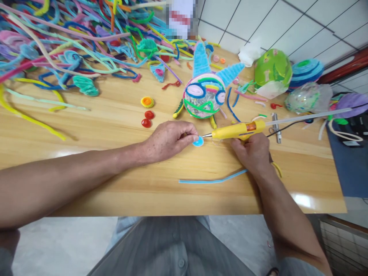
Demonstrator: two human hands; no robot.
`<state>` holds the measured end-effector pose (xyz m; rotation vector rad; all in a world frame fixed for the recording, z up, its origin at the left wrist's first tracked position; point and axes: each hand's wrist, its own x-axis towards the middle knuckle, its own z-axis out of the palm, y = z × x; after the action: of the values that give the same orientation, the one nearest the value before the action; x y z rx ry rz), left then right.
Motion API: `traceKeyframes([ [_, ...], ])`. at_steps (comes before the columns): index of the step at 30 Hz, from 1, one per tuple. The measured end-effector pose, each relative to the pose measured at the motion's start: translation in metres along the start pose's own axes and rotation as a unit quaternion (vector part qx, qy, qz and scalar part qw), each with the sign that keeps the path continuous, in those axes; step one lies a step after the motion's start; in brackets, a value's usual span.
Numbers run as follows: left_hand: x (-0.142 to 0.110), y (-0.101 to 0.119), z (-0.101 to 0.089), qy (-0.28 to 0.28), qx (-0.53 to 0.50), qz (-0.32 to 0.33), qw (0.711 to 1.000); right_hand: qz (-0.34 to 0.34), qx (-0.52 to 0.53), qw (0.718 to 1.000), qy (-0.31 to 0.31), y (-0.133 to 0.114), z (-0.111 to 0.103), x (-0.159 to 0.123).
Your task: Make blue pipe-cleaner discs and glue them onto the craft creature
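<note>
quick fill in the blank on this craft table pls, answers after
The glue gun in the right hand is mostly ____.
The small disc touched by the left hand is ____.
The round figure has this many pointed ears: ____.
The shiny pieces nearest the yellow-and-orange coil are ____.

Missing words: yellow; blue; two; red.

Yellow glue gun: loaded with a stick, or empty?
Loaded: a long translucent stick juts from the rear of the glue gun in the right hand.

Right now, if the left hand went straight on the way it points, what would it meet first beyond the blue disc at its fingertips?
The left hand would probably meet the metal nozzle of the glue gun, though depth is unclear.
</note>
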<state>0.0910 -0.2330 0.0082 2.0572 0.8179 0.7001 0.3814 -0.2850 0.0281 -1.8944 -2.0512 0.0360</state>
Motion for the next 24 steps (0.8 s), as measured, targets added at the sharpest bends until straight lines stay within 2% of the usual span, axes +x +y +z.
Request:
traceKeyframes([
  [24, 0.0013, 0.0025, -0.0019, 0.008, -0.074, -0.032, 0.997, 0.025, 0.015, 1.0, 0.003, -0.0001, -0.0012, 0.0008],
])
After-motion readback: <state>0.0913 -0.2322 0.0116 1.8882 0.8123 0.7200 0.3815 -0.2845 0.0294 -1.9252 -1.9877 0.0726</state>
